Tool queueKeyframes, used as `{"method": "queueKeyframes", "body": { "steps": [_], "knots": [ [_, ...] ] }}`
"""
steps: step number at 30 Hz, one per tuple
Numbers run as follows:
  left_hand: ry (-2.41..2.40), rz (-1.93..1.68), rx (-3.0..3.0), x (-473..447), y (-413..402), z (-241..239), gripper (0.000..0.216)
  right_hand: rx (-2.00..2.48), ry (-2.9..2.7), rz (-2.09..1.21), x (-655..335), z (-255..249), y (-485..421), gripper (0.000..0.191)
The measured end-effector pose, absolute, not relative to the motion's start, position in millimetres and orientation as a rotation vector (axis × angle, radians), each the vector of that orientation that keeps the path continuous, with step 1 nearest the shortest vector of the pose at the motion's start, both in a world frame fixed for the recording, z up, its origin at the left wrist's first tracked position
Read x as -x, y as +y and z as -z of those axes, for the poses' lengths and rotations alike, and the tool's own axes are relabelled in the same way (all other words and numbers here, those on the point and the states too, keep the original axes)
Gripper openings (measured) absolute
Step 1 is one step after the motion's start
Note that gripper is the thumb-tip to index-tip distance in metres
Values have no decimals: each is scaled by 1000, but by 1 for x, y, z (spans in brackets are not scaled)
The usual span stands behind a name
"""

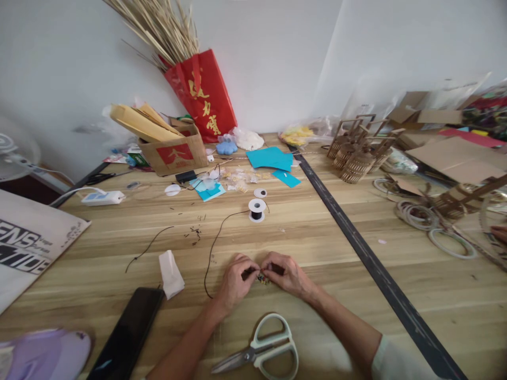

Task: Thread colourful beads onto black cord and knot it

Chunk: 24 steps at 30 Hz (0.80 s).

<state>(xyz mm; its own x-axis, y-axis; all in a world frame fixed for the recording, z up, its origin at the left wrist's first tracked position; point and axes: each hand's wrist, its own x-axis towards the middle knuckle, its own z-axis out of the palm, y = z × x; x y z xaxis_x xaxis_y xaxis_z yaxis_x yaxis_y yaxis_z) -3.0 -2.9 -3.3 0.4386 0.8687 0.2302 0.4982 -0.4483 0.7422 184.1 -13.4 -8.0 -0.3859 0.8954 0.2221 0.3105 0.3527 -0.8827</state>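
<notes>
Though the desk (356,295) is cluttered along its far side, only a dark phone (129,332) at near left and white scissors (263,351), nearest, are seen close by. Between the left hand (236,278) and right hand (288,274), fingers pinched shut on it, a beaded piece (262,278) is held at centre, stretched left-right.

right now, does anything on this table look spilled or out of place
Small dark bits lie scattered on the table left of the spool, like spilled scraps, and a loose cord piece trails beside them. Nothing looks damaged. The left hand and right hand pinch a small beaded piece.
</notes>
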Motion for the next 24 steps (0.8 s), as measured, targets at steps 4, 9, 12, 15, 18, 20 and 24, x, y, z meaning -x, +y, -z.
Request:
{"method": "queueKeyframes", "body": {
  "steps": [4,9,12,15,18,20,24],
  "knots": [
    [1133,-823,-2105,3,-3,3,10,1038,-1885,-999,-184,8,-13,6],
    [1147,-803,-2100,3,-4,1,10,1005,-1898,-993,-185,8,-13,7],
    [1150,-803,-2101,3,-4,0,10,1011,-1903,-989,-185,7,-13,7],
    [1146,-800,-2110,2,-3,1,10,1035,-1892,-1001,-185,7,-13,6],
    [1144,-799,-2109,3,-3,1,11,1052,-1875,-1016,-184,6,-13,7],
    [1145,-800,-2105,3,-3,1,11,1058,-1876,-1016,-184,5,-13,7],
    [1146,-799,-2107,3,-4,1,10,1062,-1885,-1018,-184,5,-13,7]
  ]
}}
